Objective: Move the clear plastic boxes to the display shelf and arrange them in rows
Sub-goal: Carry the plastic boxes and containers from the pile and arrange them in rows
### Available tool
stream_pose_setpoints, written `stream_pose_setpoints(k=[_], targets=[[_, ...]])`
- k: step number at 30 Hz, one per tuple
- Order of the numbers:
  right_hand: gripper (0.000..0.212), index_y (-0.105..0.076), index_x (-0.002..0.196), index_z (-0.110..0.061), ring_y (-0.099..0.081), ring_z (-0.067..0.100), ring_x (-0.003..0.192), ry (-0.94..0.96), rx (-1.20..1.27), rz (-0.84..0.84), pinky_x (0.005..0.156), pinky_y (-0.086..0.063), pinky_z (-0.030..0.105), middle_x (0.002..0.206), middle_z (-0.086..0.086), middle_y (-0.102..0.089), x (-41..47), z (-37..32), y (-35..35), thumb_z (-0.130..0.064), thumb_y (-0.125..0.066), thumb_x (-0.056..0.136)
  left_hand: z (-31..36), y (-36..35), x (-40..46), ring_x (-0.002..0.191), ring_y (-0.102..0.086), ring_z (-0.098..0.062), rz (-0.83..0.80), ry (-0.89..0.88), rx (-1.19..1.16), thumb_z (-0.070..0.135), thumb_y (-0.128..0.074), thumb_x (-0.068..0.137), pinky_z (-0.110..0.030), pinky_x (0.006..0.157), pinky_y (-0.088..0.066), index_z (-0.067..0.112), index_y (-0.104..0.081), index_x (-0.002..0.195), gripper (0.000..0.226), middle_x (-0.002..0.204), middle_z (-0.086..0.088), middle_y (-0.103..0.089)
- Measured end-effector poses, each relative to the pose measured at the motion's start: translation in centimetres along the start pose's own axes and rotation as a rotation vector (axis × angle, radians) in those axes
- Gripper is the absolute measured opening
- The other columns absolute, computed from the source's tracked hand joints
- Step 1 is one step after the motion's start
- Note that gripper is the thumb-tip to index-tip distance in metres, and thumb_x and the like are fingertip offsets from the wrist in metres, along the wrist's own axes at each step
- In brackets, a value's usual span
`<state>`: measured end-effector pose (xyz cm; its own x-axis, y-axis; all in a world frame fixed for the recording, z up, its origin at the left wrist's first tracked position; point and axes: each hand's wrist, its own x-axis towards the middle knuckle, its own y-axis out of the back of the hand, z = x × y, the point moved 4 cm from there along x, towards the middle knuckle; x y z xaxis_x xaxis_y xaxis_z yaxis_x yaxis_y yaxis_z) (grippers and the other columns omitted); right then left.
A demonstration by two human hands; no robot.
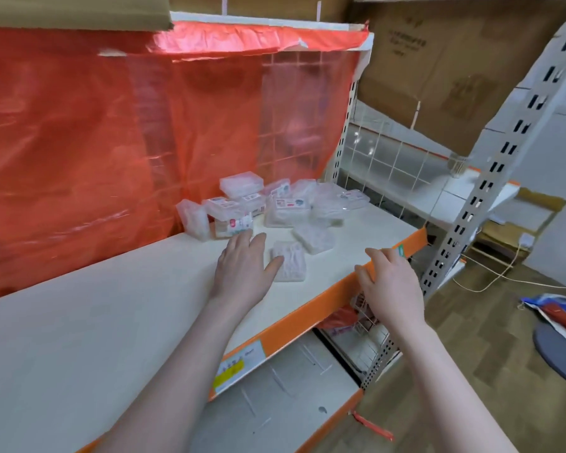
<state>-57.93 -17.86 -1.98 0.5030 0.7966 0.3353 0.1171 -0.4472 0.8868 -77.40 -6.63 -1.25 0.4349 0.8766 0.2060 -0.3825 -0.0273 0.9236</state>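
Red plastic sheeting [79,152] backs the white display shelf [79,338]. I see clear plastic boxes [262,204] heaped far right, unsorted — my left hand [242,269] flat, grip apart, thumb touching one flat box [290,264]; right hand [389,286] curled over the orange shelf edge [324,299], probably bracing.
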Motion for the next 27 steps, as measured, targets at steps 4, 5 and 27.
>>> stream_pose_setpoints(k=[4, 5, 27], targets=[[0.039, -0.055, 0.127, -0.004, -0.050, 0.033, 0.111, 0.026, 0.051, -0.030, 0.090, -0.038, 0.039, 0.120, 0.016, -0.056, 3.5, 0.7, -1.3, -0.024, -0.053, 0.093, 0.8, -1.8, 2.1, 0.139, -0.023, -0.022, -0.024, 0.041, 0.019, 0.048, -0.042, 0.095, -0.036, 0.109, -0.025, 0.015, -0.035, 0.143, 0.059, 0.150, -0.007, -0.030], [0.040, -0.054, 0.127, -0.004, -0.050, 0.033, 0.112, 0.047, 0.067, -0.044, 0.091, -0.038, 0.039, 0.121, 0.017, -0.056, 4.4, 0.8, -1.8, -0.024, -0.053, 0.093, 0.8, -2.2, 2.5, 0.139, -0.023, -0.022, -0.025, 0.061, 0.023, 0.048, -0.042, 0.095, -0.036, 0.109, -0.025, 0.015, -0.035, 0.143, 0.059, 0.150, -0.008, -0.030], [0.038, -0.055, 0.113, -0.005, -0.046, 0.033, 0.110, 0.526, 0.153, -0.353, 0.085, -0.037, 0.037, 0.118, 0.015, -0.052, 12.0, -2.2, -8.5, -0.034, -0.056, 0.087, 1.6, -3.4, -0.5, 0.138, -0.024, -0.023, 0.127, 0.653, 0.118, 0.046, -0.042, 0.095, -0.032, 0.110, -0.022, 0.014, -0.036, 0.142, 0.057, 0.149, -0.008, -0.032]])
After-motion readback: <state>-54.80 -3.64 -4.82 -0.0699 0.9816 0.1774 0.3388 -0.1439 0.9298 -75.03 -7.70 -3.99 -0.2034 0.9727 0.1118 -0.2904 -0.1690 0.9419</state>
